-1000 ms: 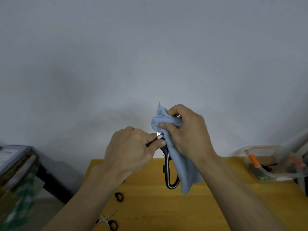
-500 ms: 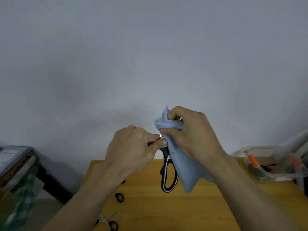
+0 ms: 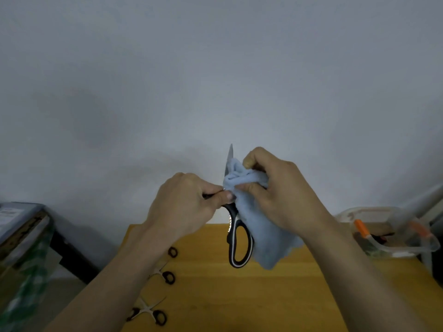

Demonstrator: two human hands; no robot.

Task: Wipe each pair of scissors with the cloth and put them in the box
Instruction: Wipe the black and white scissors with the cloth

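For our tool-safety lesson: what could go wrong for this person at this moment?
1. The bare blade tip sticks out of the light blue cloth beside the right hand; a slip might cut a finger.
2. The left hand holds only part of the black-and-white scissors; they could drop.

Both forearms reach up from the near edge and converge toward the middle, bare to the wrists. The left hand (image 3: 187,207) is raised, back toward the camera, its fingers curled in and the thumb pressed forward in a tight grip on one black handle of the scissors (image 3: 237,238). The right hand (image 3: 278,195) sits just beside it on the right and slightly higher, knuckles up. Its fingers and thumb are curled round the bunched cloth (image 3: 242,180), pinching it against the blade. The two hands nearly touch at the thumbs.
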